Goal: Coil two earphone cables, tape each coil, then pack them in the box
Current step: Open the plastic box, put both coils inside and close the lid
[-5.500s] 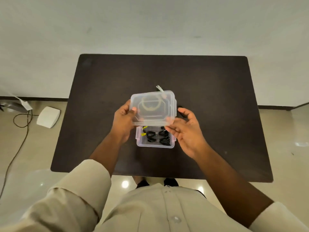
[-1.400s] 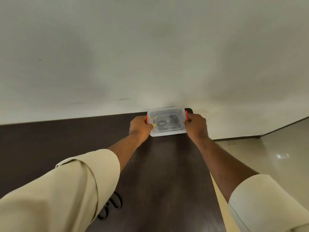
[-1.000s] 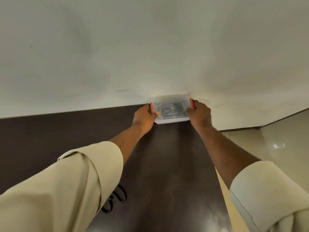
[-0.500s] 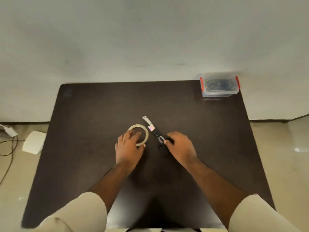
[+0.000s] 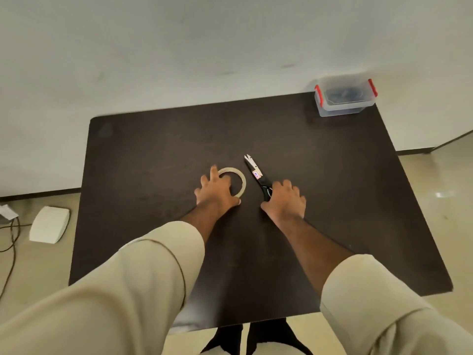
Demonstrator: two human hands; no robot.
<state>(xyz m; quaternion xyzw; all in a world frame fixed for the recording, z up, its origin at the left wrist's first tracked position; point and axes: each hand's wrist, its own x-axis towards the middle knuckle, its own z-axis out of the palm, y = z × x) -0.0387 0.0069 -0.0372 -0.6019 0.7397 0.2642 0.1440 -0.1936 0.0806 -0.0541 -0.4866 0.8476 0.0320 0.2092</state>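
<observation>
Table [image 5: 153, 160]: dark brown, rectangular, set against a pale wall. Box [image 5: 344, 98]: clear plastic, lid on, a red clip at each end, standing at the far right corner of the table; dark coiled shapes show faintly through the lid, too blurred to tell apart. Tape [image 5: 240, 179]: a pale ring lying flat near the table's middle. Left hand [image 5: 217, 194]: palm down over the near-left part of the tape, fingers spread and nearly straight, reaching over the ring's left rim, thumb against its near edge; whether it grips the ring or only rests on it cannot be told. Scissors [image 5: 256, 172]: just right of the tape and apart from it, black handles toward the person, metal blades pointing far and slightly left, tips a little parted, a small red-and-white sticker on the blade. Right hand [image 5: 285, 201]: palm down over the scissor handles, knuckles raised and fingers bent over them; the handles are mostly hidden, so a closed grip cannot be confirmed. Sleeves: beige, rolled to the forearm. Floor, left of the table: a white flat device [image 5: 50, 224] and a dark cable [image 5: 11, 242].
</observation>
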